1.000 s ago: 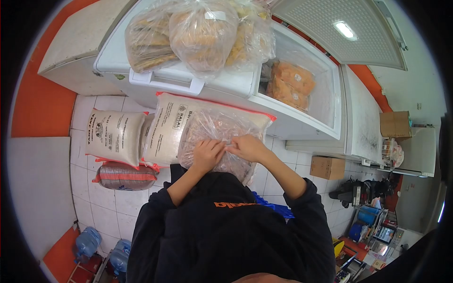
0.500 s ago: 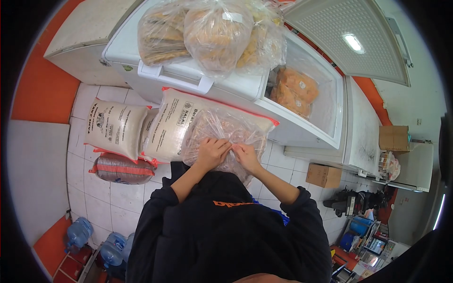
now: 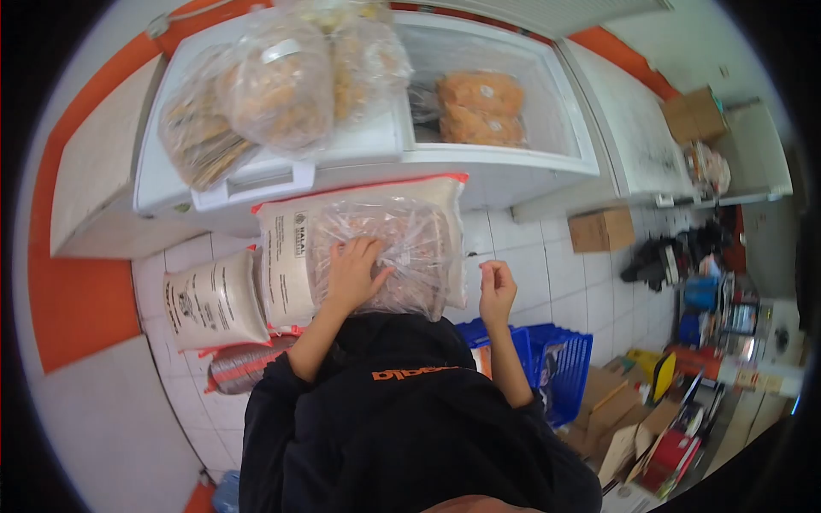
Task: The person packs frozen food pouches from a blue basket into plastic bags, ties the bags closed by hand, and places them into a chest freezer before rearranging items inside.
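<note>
A clear plastic bag [image 3: 410,248] with brownish-pink contents lies on a large white printed sack [image 3: 286,252] with red edges. My left hand [image 3: 353,272] rests on the bag with its fingers apart, pressing on the plastic rather than gripping it. To the right of the bag, my right hand [image 3: 498,291] is raised above the tiled floor, apart from the bag. Its fingers are curled together, and whatever may be between the fingertips is too small to make out.
Behind the sack stands a white chest freezer [image 3: 359,141], its open part holding orange packs [image 3: 483,107]. Filled clear bags [image 3: 282,85] sit on its lid. A smaller sack [image 3: 214,299] is at left. Blue crates [image 3: 564,368] and a cardboard box [image 3: 601,229] stand at right.
My right hand has let go of the bag and moved right, away from it. My left hand has spread over the bag. The view has turned toward the right.
</note>
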A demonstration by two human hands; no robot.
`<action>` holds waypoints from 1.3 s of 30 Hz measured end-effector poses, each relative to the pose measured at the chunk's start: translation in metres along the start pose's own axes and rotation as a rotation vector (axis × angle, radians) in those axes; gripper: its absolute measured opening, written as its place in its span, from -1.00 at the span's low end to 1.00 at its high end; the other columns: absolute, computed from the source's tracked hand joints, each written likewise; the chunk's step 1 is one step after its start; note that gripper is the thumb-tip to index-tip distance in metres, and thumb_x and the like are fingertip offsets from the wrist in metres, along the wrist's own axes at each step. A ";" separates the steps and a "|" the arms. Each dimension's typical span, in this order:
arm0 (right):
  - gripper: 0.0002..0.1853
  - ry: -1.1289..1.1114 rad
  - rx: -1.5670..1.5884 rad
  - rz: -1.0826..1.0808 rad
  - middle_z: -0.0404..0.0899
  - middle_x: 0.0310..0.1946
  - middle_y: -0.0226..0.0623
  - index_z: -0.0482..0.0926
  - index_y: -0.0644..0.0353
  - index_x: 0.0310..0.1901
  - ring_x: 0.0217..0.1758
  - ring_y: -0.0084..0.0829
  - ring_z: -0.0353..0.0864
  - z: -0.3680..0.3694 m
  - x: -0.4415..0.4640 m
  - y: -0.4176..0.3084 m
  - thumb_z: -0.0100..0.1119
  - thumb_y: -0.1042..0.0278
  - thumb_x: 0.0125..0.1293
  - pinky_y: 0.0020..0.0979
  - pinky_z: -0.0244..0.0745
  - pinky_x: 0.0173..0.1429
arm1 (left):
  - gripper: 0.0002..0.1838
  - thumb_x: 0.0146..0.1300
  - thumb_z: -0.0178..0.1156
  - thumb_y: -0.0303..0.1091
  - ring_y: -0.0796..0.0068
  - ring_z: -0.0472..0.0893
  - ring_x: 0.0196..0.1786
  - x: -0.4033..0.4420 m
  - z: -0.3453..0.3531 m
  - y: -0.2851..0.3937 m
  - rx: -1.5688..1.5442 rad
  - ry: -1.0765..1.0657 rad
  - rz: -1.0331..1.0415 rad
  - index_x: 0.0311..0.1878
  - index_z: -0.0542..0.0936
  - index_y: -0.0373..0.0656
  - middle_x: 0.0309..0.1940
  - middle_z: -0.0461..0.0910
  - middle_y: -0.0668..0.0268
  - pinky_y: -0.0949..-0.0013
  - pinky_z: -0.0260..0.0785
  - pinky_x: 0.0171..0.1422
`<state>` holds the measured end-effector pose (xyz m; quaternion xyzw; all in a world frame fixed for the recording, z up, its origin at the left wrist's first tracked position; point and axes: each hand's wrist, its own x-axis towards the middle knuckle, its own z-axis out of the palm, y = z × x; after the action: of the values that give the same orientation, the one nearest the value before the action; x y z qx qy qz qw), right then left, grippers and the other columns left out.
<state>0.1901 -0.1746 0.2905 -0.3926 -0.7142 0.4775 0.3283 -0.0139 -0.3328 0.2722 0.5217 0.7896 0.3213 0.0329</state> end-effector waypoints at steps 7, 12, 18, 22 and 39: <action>-0.93 0.010 -0.123 0.121 0.45 -0.48 -0.39 0.50 0.21 -0.34 -0.43 -0.56 0.45 0.013 -0.077 -0.005 0.14 0.42 0.17 -0.55 0.33 -0.44 | -0.56 0.02 0.23 -0.17 0.28 0.37 0.07 -0.004 -0.008 -0.026 -0.001 0.105 -0.122 -0.01 0.48 -0.08 -0.06 0.44 0.24 0.12 0.04 0.16; -0.91 -0.102 -0.101 0.147 0.46 -0.45 -0.29 0.51 0.22 -0.32 -0.40 -0.43 0.51 0.014 -0.092 0.010 0.15 0.43 0.15 -0.47 0.38 -0.39 | -0.59 0.00 0.25 -0.32 0.25 0.46 -0.07 0.029 -0.042 0.037 -0.330 -0.017 -0.085 -0.02 0.50 -0.12 -0.14 0.48 0.21 0.21 0.21 0.05; -0.88 -0.322 0.027 0.214 0.50 -0.54 -0.24 0.54 0.24 -0.31 -0.47 -0.43 0.49 0.013 -0.063 0.019 0.10 0.39 0.18 -0.42 0.38 -0.37 | -0.73 -0.12 0.26 -0.24 0.20 0.52 -0.19 0.091 -0.075 0.278 -1.173 -0.381 0.913 -0.31 0.55 -0.11 -0.32 0.53 0.19 0.23 0.34 -0.17; -0.87 -0.586 0.120 0.310 0.50 -0.57 -0.23 0.54 0.24 -0.32 -0.49 -0.45 0.48 -0.013 -0.024 0.026 0.08 0.37 0.19 -0.42 0.38 -0.37 | -0.74 0.01 0.16 -0.22 0.15 0.49 -0.11 0.111 -0.066 0.390 -1.230 -0.867 1.402 -0.28 0.52 -0.19 -0.24 0.49 0.16 0.20 0.32 -0.05; -0.87 -1.428 0.054 0.012 0.48 -0.57 -0.30 0.51 0.22 -0.30 -0.49 -0.54 0.45 -0.142 0.140 0.068 0.09 0.36 0.21 -0.46 0.37 -0.36 | -0.66 0.14 0.10 -0.20 0.08 0.39 0.06 0.306 0.060 0.486 -1.281 -0.402 1.074 -0.10 0.50 -0.23 -0.04 0.40 0.04 0.11 0.17 0.14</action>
<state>0.2598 0.0242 0.2868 0.0200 -0.7404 0.6373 -0.2125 0.2606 0.0754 0.5746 0.7526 0.0813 0.5785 0.3039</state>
